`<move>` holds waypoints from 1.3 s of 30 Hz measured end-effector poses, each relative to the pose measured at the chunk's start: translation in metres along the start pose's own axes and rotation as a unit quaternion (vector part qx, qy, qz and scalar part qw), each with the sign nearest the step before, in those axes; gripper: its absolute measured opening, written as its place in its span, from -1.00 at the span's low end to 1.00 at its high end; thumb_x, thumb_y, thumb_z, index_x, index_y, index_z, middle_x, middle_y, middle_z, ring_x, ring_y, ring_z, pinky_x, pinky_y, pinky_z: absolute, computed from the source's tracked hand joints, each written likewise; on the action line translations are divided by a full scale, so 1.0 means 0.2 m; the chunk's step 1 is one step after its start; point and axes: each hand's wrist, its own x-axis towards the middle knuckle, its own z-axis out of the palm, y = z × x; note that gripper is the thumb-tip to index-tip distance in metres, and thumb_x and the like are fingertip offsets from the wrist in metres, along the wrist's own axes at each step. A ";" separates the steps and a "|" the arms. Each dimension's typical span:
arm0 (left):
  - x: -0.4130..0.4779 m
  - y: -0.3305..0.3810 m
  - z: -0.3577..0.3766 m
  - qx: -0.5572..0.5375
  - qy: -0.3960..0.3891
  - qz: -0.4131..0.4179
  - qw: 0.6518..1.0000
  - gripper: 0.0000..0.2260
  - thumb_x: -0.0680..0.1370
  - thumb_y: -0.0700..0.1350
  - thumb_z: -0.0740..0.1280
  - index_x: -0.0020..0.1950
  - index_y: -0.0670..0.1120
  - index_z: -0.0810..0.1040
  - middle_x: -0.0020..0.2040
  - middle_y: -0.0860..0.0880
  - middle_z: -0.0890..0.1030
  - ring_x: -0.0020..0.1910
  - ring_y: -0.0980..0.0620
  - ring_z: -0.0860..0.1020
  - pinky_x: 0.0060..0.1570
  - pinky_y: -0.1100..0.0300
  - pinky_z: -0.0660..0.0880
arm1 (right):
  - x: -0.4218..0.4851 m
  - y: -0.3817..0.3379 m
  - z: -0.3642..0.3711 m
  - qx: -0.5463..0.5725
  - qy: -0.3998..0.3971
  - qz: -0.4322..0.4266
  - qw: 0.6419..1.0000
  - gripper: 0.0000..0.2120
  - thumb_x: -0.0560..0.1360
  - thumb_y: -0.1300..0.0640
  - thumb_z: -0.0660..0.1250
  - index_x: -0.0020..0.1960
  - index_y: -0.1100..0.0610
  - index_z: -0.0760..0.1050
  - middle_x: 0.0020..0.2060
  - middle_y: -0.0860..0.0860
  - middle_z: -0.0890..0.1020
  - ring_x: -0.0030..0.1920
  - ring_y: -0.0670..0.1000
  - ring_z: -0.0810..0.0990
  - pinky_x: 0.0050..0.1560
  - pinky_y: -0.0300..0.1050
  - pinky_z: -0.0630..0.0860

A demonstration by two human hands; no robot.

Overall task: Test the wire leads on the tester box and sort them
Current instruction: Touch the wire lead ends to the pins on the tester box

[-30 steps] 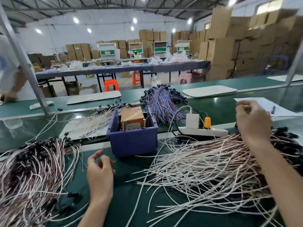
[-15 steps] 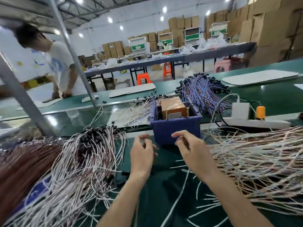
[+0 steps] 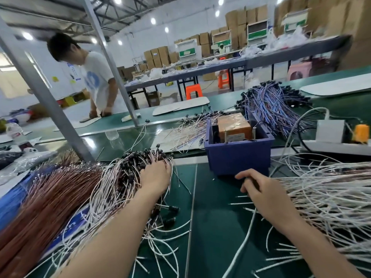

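hands over green bench [image 3: 210, 227]. your left hand [image 3: 155, 175] lies on the left heap of white leads [image 3: 112, 189], its tips sunk among black ends, grip unclear. your right hand [image 3: 263, 191], fingers [image 3: 244, 174] curled, sits just before the blue bin [image 3: 239, 157] holding the orange tester box [image 3: 233, 126]; i cannot tell whether it pinches a lead. the right heap [image 3: 321, 197] spreads beside it.

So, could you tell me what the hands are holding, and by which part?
The left hand rests on the black-capped ends of the left lead pile; a grip cannot be told. The right hand is curled before the blue bin, contents hidden.
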 end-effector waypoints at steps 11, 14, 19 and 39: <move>0.04 0.05 0.04 -0.061 -0.020 -0.127 0.990 -0.68 0.64 0.01 0.14 0.05 -0.18 0.59 -0.02 -0.13 0.67 -0.06 -0.13 0.57 0.25 0.00 0.36 | 0.00 0.02 -0.01 0.029 -0.002 0.008 1.000 -0.72 0.64 0.18 0.21 -0.01 -0.19 0.57 -0.27 -0.23 0.64 -0.36 0.00 0.59 -0.33 -0.08 0.49; 0.04 0.03 0.01 -0.166 -0.012 -0.151 0.974 -0.67 0.63 0.01 0.15 -0.03 -0.19 0.60 -0.18 -0.10 0.64 -0.11 -0.15 0.60 0.27 -0.08 0.42 | 0.00 0.02 -0.01 0.023 -0.001 0.008 1.000 -0.72 0.64 0.17 0.22 -0.01 -0.19 0.57 -0.27 -0.24 0.64 -0.36 0.01 0.59 -0.31 -0.06 0.50; 0.03 0.02 -0.08 -0.366 0.013 -0.199 0.909 -0.66 0.68 0.00 0.05 0.01 -0.19 0.50 -0.21 -0.06 0.51 -0.33 0.02 0.41 -0.29 0.10 0.35 | 0.00 0.02 -0.01 0.026 -0.001 0.006 1.000 -0.71 0.63 0.17 0.22 -0.02 -0.21 0.56 -0.27 -0.24 0.65 -0.34 -0.01 0.59 -0.28 -0.10 0.51; -0.45 0.45 -0.37 -0.654 -0.059 0.151 0.739 -0.88 0.69 -0.10 0.15 0.07 -0.12 0.43 -0.03 -0.01 0.68 -0.10 0.06 0.66 -0.04 0.17 0.57 | -0.01 -0.04 -0.03 0.117 0.058 -0.040 0.991 -0.79 0.66 0.03 0.19 0.11 -0.24 0.55 -0.16 -0.16 0.71 -0.24 -0.01 0.64 -0.21 -0.18 0.52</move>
